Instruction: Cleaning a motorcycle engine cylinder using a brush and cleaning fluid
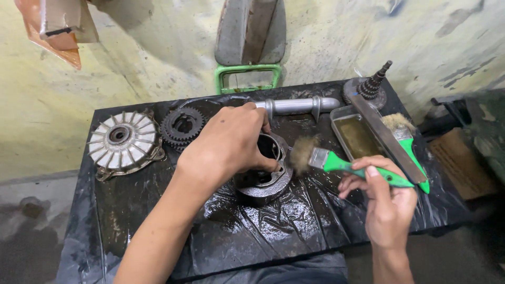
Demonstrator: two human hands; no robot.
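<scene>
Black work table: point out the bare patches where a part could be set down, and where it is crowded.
Free: the near strip of the table below the metal cylinder, and the near left corner below the finned hub. Crowded: the far edge, with gears, shaft and tray, and the middle, where the left hand and right hand work with the brush.

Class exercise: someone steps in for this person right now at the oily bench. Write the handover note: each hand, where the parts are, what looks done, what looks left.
Left hand: gripping the dark round metal housing by its rim, steadying it on the black plastic sheet.
Right hand: holding a green-handled brush, bristles at the housing's right side.
Nearby: finned hub and gear at left, silver shaft behind, tray of murky liquid and second brush at right.
Done: sheet and housing look wet.
Left: housing looks dark with grime, so brushing seems unfinished.
</scene>
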